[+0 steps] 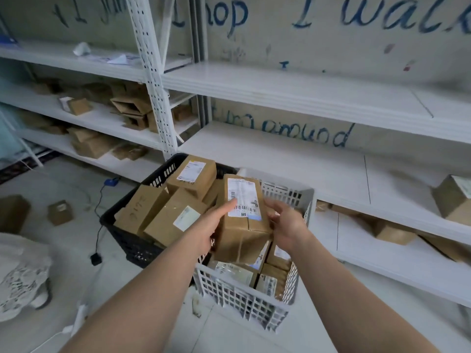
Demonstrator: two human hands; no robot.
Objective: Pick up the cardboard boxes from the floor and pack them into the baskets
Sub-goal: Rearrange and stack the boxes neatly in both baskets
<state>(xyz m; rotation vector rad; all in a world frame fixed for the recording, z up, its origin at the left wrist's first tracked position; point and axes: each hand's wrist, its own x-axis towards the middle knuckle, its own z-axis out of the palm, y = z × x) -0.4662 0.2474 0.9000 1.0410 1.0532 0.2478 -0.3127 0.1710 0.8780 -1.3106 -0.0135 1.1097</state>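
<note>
A tall cardboard box (242, 225) with a white barcode label stands on end above the white basket (244, 299). My left hand (211, 225) presses its left side and my right hand (285, 225) grips its right side. Several smaller labelled boxes lie beneath it in the white basket. Just to the left, a black basket (132, 245) is filled with several cardboard boxes, the topmost (192, 174) bearing a label. Two more boxes rest on the floor at the left: a small one (60, 212) and a larger one (12, 212) at the frame edge.
White metal shelving (293, 90) runs along the wall behind the baskets, with cardboard boxes on its lower levels left and right (453, 197). A black cable with a plug (96, 258) trails across the floor. White lace fabric (20, 271) lies at lower left.
</note>
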